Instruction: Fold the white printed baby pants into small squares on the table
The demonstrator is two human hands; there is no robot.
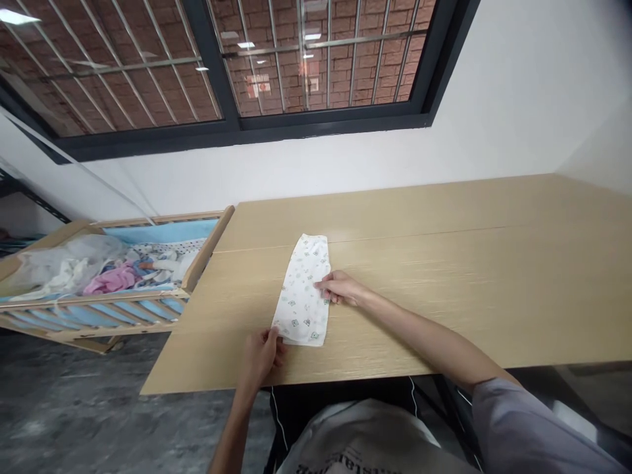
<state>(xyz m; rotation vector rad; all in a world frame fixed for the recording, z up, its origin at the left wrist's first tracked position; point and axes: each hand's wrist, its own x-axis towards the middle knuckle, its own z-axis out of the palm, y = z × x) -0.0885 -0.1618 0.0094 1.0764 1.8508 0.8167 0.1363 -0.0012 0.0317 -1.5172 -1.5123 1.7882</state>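
Observation:
A white cloth [303, 293] with a small printed pattern lies flat on the wooden table [419, 283], narrower at its far end and wider at its near end. The fingers of my left hand [264, 352] pinch its near left corner. At the cloth's right edge, about halfway along, my right hand [340, 288] grips the fabric between thumb and fingers. The fingertips under the cloth edge are partly hidden.
To the left of the table stands a wooden crib [202, 266] with blue lining, holding a pink cloth [113, 278], other fabrics and a clear plastic bag [89, 253]. A dark-framed window [326, 125] with bars is behind the table.

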